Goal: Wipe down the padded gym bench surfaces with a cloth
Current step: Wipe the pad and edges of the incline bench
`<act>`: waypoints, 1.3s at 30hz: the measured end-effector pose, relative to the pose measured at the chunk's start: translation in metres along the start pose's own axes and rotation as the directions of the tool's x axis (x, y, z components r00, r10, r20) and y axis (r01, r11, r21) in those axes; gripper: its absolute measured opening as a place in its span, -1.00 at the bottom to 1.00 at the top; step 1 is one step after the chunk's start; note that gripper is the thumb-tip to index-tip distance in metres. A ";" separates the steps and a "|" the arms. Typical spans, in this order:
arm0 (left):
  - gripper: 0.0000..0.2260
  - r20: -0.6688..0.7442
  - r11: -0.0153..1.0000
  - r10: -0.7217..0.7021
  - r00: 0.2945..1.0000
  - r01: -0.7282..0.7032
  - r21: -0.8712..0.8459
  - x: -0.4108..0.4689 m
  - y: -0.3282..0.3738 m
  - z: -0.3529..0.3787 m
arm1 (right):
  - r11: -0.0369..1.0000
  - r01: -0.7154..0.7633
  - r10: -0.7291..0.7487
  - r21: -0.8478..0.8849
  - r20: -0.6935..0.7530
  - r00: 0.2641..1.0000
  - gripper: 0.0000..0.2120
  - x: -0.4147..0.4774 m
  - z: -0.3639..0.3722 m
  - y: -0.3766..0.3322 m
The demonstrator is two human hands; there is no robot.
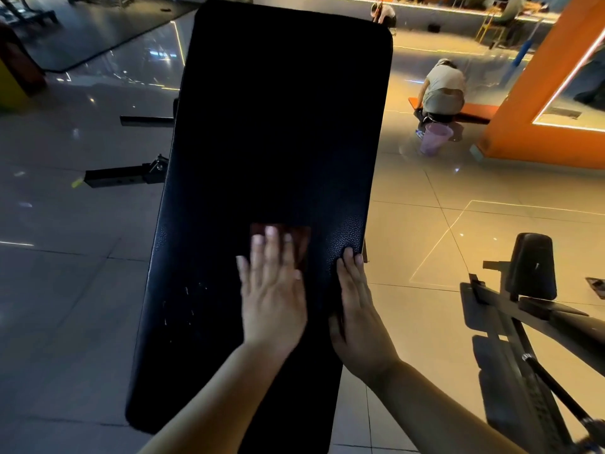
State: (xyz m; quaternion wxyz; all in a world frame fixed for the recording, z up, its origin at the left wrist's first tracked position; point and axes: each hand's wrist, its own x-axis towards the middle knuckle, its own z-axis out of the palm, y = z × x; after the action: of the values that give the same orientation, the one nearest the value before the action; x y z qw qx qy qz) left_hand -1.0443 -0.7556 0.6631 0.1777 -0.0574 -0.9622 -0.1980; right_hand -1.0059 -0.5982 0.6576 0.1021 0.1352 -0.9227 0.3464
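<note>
Two hands lie on the black bench pad (278, 109), both toward its near end. The left hand (271, 290) is spread flat, fingers straight, pressing a dark reddish cloth (301, 239) against the pad slightly right of the centre line. Only the cloth's far and right margins show past the fingertips. The right hand (355, 299) lies along the pad's right edge with its fingers extended and flat, gripping nothing, apparently bracing.

Because the cloth is only pinned under a flat palm and not gripped, a quick stroke could let the hand slide over it and leave it behind, or bunch it so that just a narrow strip gets wiped. The far end of the pad lies well beyond the cloth, so reaching it puts more weight on the right hand, which sits so close to the edge that it could slip off the smooth upholstery. Some white flecks (186, 306) near the pad's left edge, toward the near corner, sit outside the cloth's present line and could easily be missed.
</note>
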 end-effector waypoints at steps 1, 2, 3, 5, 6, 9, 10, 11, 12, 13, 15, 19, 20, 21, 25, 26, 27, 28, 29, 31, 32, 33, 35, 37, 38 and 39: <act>-0.45 0.038 0.992 0.116 0.992 -0.118 0.041 -0.006 0.006 0.004 | 1.000 -0.014 0.014 0.012 -0.001 1.000 -0.30 -0.002 0.000 0.000; -0.44 0.073 0.970 0.220 0.973 -0.226 0.088 -0.011 0.006 0.006 | 0.999 -0.032 0.032 0.012 0.007 0.999 -0.31 -0.004 0.002 -0.001; -0.44 0.093 0.948 0.283 0.954 -0.294 0.126 -0.011 0.001 0.004 | 0.999 -0.044 0.044 -0.001 0.017 0.999 -0.31 -0.006 0.005 -0.003; -0.47 0.072 0.942 0.294 0.953 -0.302 0.148 0.006 -0.010 -0.004 | 0.999 -0.035 0.035 -0.036 0.001 0.999 -0.33 -0.009 0.011 -0.005; -0.48 0.051 0.949 0.273 0.961 -0.278 0.147 0.020 -0.010 -0.009 | 0.998 -0.030 0.029 -0.047 -0.021 0.999 -0.34 -0.009 0.013 -0.004; -0.49 0.064 0.959 0.249 0.966 -0.255 0.125 0.069 0.011 -0.022 | 0.998 -0.053 0.050 -0.044 -0.068 0.996 -0.37 -0.011 0.014 0.003; -0.48 0.094 0.947 0.280 0.955 -0.291 0.137 0.078 0.021 -0.024 | 0.998 -0.059 0.057 -0.028 -0.078 0.995 -0.38 -0.011 0.014 0.003; -0.47 0.141 0.920 0.343 0.929 -0.363 0.150 0.081 0.030 -0.025 | 0.998 -0.061 0.060 -0.012 -0.091 0.994 -0.40 -0.011 0.015 0.003; -0.47 0.204 0.875 0.427 0.881 -0.459 0.154 0.079 0.034 -0.025 | 0.998 -0.055 0.055 0.000 -0.114 0.992 -0.42 -0.012 0.015 0.002; -0.46 0.254 0.817 0.508 0.823 -0.554 0.162 0.071 0.034 -0.023 | 0.999 -0.036 0.036 0.002 -0.146 0.989 -0.47 -0.013 0.015 0.001; -0.42 0.268 0.702 0.620 0.737 -0.674 0.229 0.048 0.020 -0.015 | 0.999 0.037 -0.045 -0.040 -0.208 0.977 -0.60 -0.019 0.017 0.006; -0.44 0.124 0.798 0.513 0.849 -0.525 0.296 0.029 -0.018 -0.011 | 0.982 0.092 -0.128 -0.165 -0.221 0.967 -0.72 -0.025 0.017 0.015; -0.45 0.067 0.852 0.439 0.896 -0.439 0.287 0.032 -0.019 -0.011 | 0.979 0.075 -0.119 -0.188 -0.236 0.964 -0.73 -0.020 0.013 0.014; -0.46 0.013 0.907 0.347 0.938 -0.338 0.252 0.037 -0.016 -0.012 | 0.978 0.051 -0.105 -0.203 -0.262 0.959 -0.72 -0.012 0.009 0.011; -0.43 -0.016 0.962 0.212 0.977 -0.206 0.178 0.014 0.009 -0.001 | 0.997 0.025 -0.050 -0.070 -0.377 0.925 -0.64 0.028 -0.002 -0.010; -0.43 0.020 0.944 0.276 0.961 -0.274 0.185 0.001 0.005 0.002 | 0.999 0.043 -0.049 -0.025 -0.362 0.931 -0.61 0.036 0.001 -0.015; -0.44 0.057 0.919 0.329 0.943 -0.334 0.209 -0.010 -0.004 0.003 | 0.998 0.065 -0.060 0.004 -0.314 0.947 -0.58 0.042 0.005 -0.021; -0.45 0.076 0.900 0.351 0.933 -0.358 0.248 -0.017 -0.019 0.002 | 0.996 0.086 -0.083 0.004 -0.248 0.965 -0.55 0.047 0.011 -0.026; -0.46 0.078 0.899 0.328 0.942 -0.336 0.282 -0.021 -0.037 0.000 | 0.994 0.105 -0.111 -0.044 -0.186 0.976 -0.53 0.050 0.017 -0.029; -0.45 0.019 0.936 0.181 0.983 -0.178 0.304 -0.023 -0.073 -0.007 | 0.959 0.128 -0.164 -0.255 -0.123 0.979 -0.51 0.050 0.029 -0.029; -0.43 -0.032 0.958 0.080 0.996 -0.068 0.277 -0.024 -0.086 -0.011 | 0.924 0.126 -0.180 -0.360 -0.119 0.976 -0.50 0.049 0.035 -0.028; -0.42 -0.075 0.975 -0.006 0.997 0.022 0.220 -0.025 -0.094 -0.013 | 0.892 0.115 -0.189 -0.436 -0.129 0.973 -0.49 0.049 0.038 -0.027; -0.40 -0.099 0.995 -0.055 0.994 0.063 0.079 -0.031 -0.086 -0.013 | 0.851 0.100 -0.208 -0.515 -0.157 0.965 -0.48 0.051 0.043 -0.025; -0.38 -0.039 0.995 0.096 0.995 -0.096 -0.006 -0.041 -0.065 -0.008 | 0.830 0.112 -0.236 -0.546 -0.162 0.958 -0.47 0.050 0.045 -0.024; -0.38 0.003 0.978 0.207 0.978 -0.207 -0.025 -0.047 -0.060 -0.007 | 0.823 0.128 -0.251 -0.554 -0.151 0.956 -0.46 0.049 0.044 -0.023; -0.39 0.031 0.954 0.299 0.954 -0.298 -0.017 -0.050 -0.062 -0.007 | 0.816 0.144 -0.264 -0.559 -0.139 0.954 -0.45 0.048 0.043 -0.023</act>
State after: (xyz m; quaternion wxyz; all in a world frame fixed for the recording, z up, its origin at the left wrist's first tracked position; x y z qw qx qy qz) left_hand -1.0071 -0.8173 0.6287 0.1893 -0.2064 -0.9442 -0.1736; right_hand -1.0483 -0.6522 0.6533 0.2699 0.1619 -0.9466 0.0699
